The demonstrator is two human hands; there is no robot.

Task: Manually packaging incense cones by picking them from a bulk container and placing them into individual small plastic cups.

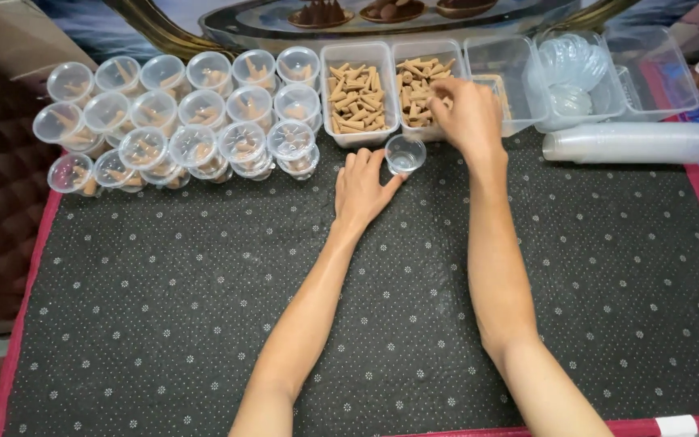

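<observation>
— Two clear rectangular tubs of brown incense cones (pixel 357 93) sit at the bench's (pixel 366 324) far edge; your right hand (pixel 467 113) reaches into the right-hand tub (pixel 421 91), fingers pinching cones.

— And your left hand (pixel 362 190)?

— Flat and relaxed, fingertips steadying a small empty clear cup (pixel 405 153) just before the tubs. Filled cups (pixel 188 113) cluster far left.

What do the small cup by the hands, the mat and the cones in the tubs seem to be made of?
Small cup: clear, glossy plastic, since the mat shows through it. Mat: dark, matte woven or felt-like fabric with pale dots. Cones: tan, dull, probably a pressed powder; the exact material is uncertain.
</observation>
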